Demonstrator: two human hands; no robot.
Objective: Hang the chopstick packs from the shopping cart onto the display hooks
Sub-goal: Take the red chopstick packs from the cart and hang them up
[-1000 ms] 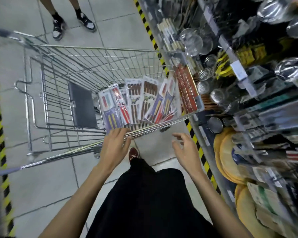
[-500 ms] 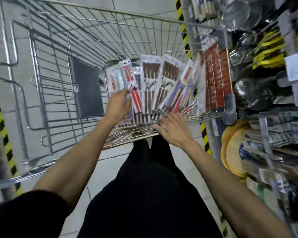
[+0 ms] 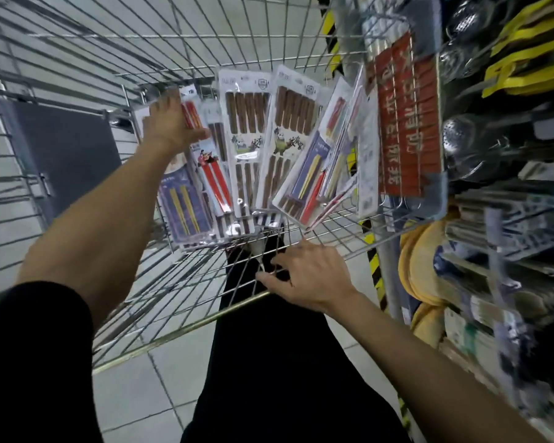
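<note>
While the R hand (image 3: 311, 276) curls its fingers (image 3: 271, 261) round the wires at the near rim of the shopping cart (image 3: 160, 340), gripping it, the L hand (image 3: 170, 123) is down inside the basket at the top of the leftmost chopstick packs (image 3: 186, 199). L thumb lies across the front of a pack w/ red sticks and the fingers point up past its top edge. Can't tell whether they close behind it or just press flat on it. Packs stand fanned out, tops tilting apart, in the near R part of the cart, bottoms on the wire floor. Two panda packs (image 3: 247, 139) w/ brown sticks sit mid-fan, and blue-backed ones are at both ends. Red sign (image 3: 406, 123) hangs on the cart's R wall, just beside the fan. Grey flap (image 3: 61, 148) is on the L side, apart from the packs. Shelves (image 3: 509, 203) of kitchenware run along the R, blurred. Person's dark clothing shows under the cart.
</note>
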